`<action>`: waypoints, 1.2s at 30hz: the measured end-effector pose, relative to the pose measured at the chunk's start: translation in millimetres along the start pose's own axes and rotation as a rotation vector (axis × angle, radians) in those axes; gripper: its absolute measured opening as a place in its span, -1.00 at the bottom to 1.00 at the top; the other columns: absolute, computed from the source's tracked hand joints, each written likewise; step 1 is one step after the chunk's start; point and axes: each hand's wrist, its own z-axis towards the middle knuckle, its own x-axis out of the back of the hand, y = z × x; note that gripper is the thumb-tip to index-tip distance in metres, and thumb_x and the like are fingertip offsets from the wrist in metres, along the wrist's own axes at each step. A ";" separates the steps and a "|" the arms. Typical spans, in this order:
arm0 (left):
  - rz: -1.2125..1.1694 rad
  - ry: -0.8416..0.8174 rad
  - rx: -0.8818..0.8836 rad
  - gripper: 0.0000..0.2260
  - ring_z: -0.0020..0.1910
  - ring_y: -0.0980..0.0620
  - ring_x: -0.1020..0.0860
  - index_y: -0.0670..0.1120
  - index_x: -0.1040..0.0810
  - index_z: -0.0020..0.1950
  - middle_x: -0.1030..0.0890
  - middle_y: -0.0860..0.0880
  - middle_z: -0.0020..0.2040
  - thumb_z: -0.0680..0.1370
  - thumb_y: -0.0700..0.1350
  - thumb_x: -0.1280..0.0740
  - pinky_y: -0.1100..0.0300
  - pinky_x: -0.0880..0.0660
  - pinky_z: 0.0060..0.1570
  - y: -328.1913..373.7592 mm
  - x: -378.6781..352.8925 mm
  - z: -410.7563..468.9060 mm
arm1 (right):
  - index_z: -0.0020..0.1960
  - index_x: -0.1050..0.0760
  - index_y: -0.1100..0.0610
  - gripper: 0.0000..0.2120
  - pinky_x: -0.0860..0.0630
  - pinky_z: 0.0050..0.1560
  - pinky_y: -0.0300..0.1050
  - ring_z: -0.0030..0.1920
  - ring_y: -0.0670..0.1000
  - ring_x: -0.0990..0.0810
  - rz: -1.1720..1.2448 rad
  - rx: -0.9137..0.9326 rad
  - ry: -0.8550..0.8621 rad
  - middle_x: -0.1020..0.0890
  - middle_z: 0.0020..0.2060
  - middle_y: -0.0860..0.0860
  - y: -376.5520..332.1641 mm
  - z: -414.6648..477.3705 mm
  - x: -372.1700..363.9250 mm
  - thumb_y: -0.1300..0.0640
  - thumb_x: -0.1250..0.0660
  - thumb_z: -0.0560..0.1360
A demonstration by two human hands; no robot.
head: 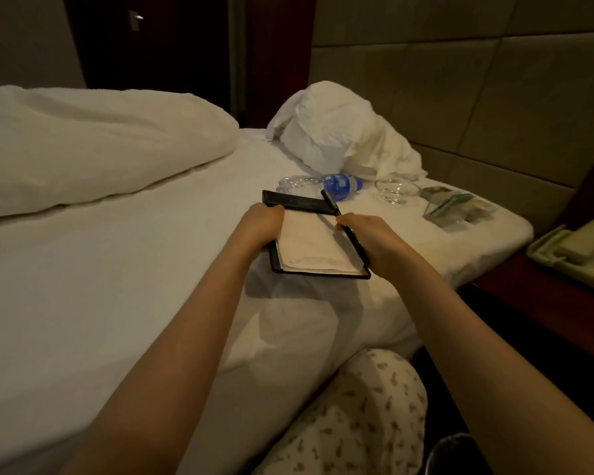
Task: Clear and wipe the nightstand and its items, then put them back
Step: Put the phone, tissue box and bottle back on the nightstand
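Pad: black notepad holder [323, 274] with a white paper block in it, held low over the white bed sheet [117, 269], close to the bed's right edge.
Pad axis: long side runs away from the person, the far end leaning a little left; the black top strip is at the far end.
Pen: slim black pen [329, 201] lies along the pad's right edge, parallel to it, its far end sticking out past the strip.
Left hand [261, 224]: fingers curled round the pad's left edge near the top, forearm stretched forward.
Right hand [371, 241]: fingers curled, pinching the pen against the pad's right edge.
Bottle: clear plastic water bottle [336, 184] lying on its side just beyond the pad, cap to the right.
Writing: the bottle's blue label carries white marks too small to read; the paper looks blank.
Glass: clear glass dish [395, 190] right of the bottle.
Nightstand: dark red wooden nightstand [528, 286] at right, a beige telephone [576, 255] on it.
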 end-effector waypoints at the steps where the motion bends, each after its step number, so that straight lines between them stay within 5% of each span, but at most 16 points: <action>1: -0.023 -0.021 -0.018 -0.65 0.22 -0.21 -0.48 -0.30 -0.37 0.32 -0.48 -0.25 0.26 0.63 -0.12 -0.08 0.03 -0.44 0.18 5.7 -10.0 1.7 | -0.07 -0.44 0.17 -0.81 -0.32 -0.18 -0.19 -0.24 -0.05 -0.35 -0.001 -0.014 0.038 -0.39 -0.24 0.01 1.7 0.0 9.1 0.05 -0.19 0.58; 10: -0.118 -0.279 -0.091 -0.64 0.17 -0.14 -0.53 -0.22 -0.36 0.35 -0.52 -0.20 0.24 0.61 -0.08 -0.13 0.05 -0.51 0.12 44.9 -99.2 2.2 | -0.17 -0.47 0.17 -0.83 -0.28 -0.38 -0.21 -0.36 -0.06 -0.38 0.058 -0.006 0.372 -0.45 -0.37 0.00 36.4 4.3 89.0 0.10 -0.25 0.54; 15: -0.007 -0.472 -0.124 -0.67 -0.02 -0.07 -0.52 -0.22 -0.34 0.33 -0.53 -0.19 0.19 0.62 -0.09 -0.13 0.15 -0.48 -0.14 63.9 -149.4 -11.3 | -0.38 -0.36 0.10 -0.68 -0.26 -0.39 -0.16 -0.35 -0.01 -0.39 0.099 -0.044 0.565 -0.43 -0.42 0.01 54.5 2.9 139.4 0.08 -0.26 0.53; 19: -0.008 -0.617 -0.155 -0.69 -0.15 -0.02 -0.52 -0.24 -0.35 0.31 -0.52 -0.15 0.05 0.62 -0.13 -0.11 0.25 -0.48 -0.39 77.8 -192.1 -30.3 | -0.36 -0.39 0.10 -0.70 -0.34 -0.22 -0.13 -0.29 -0.03 -0.43 0.148 -0.093 0.704 -0.48 -0.36 0.00 72.2 -7.6 182.8 0.06 -0.26 0.53; 24: 0.036 -0.692 -0.249 -0.66 -0.49 0.06 -0.42 -0.29 -0.34 0.30 -0.50 -0.16 -0.07 0.64 -0.11 -0.03 0.40 -0.27 -0.69 94.4 -245.0 -60.1 | -0.34 -0.36 0.07 -0.72 -0.35 -0.25 -0.15 -0.28 -0.03 -0.40 0.242 -0.171 0.824 -0.43 -0.35 -0.02 95.5 -33.7 229.9 0.08 -0.26 0.54; 32: -0.092 -0.807 -0.153 -0.64 -0.42 0.07 -0.43 -0.19 -0.29 0.40 -0.51 -0.11 0.06 0.66 -0.07 0.01 0.30 -0.37 -0.53 122.8 -325.0 -108.3 | -0.33 -0.38 0.15 -0.71 -0.30 -0.43 -0.19 -0.38 -0.03 -0.33 0.165 -0.227 0.926 -0.39 -0.39 0.01 124.3 -89.4 296.0 0.12 -0.25 0.55; 36: -0.092 -0.886 -0.187 -0.65 -0.45 0.05 -0.41 -0.20 -0.23 0.42 -0.44 -0.17 0.27 0.66 -0.12 0.01 0.29 -0.33 -0.57 145.5 -355.8 -137.8 | -0.06 -0.44 0.18 -0.93 -0.37 -0.64 -0.36 -0.38 0.01 -0.44 0.211 -0.236 0.948 -0.44 -0.31 0.05 142.2 -116.5 324.5 0.18 -0.28 0.55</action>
